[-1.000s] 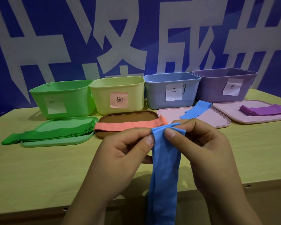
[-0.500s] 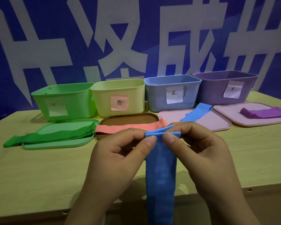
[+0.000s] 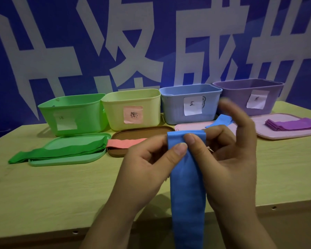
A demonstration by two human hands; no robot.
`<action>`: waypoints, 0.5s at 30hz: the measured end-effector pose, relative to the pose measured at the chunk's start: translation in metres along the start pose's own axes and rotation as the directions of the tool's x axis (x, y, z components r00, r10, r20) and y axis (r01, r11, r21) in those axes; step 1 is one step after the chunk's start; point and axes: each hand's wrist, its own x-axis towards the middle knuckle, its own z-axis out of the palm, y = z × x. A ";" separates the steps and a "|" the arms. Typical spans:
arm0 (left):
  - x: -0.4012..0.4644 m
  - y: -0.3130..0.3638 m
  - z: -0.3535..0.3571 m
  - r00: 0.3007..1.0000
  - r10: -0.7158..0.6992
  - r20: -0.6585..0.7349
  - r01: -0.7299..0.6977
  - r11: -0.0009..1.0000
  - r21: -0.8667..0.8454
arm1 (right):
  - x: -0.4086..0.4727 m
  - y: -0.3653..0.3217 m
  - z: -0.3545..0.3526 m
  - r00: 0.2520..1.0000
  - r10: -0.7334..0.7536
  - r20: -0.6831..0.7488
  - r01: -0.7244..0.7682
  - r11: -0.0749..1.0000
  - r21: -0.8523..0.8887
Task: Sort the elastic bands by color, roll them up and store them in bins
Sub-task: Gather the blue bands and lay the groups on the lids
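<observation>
Since half a second ago, our right hand (image 3: 228,159) has raised its index and middle fingers, now blurred, off the blue band (image 3: 186,177); its thumb and lower fingers remain curled on the band's folded top. Our left hand (image 3: 151,166) pinches that top beside the right thumb. We hold the band above the table (image 3: 52,191), its length hanging past the front edge, in front of the blue bin (image 3: 174,106).
</observation>
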 end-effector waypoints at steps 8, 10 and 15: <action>0.007 -0.007 0.018 0.937 0.073 -0.342 -0.087 0.996 -0.028 | -0.008 0.012 0.007 0.999 0.015 0.032 -0.017 0.998 0.066; 0.013 -0.003 0.015 0.910 0.076 -0.408 -0.102 0.994 -0.042 | -0.015 0.016 0.007 0.991 0.025 0.134 -0.026 1.000 0.010; 0.033 0.003 0.002 0.870 0.130 -0.476 -0.138 0.990 0.018 | -0.029 0.022 0.013 0.950 -0.030 0.312 0.071 0.990 -0.119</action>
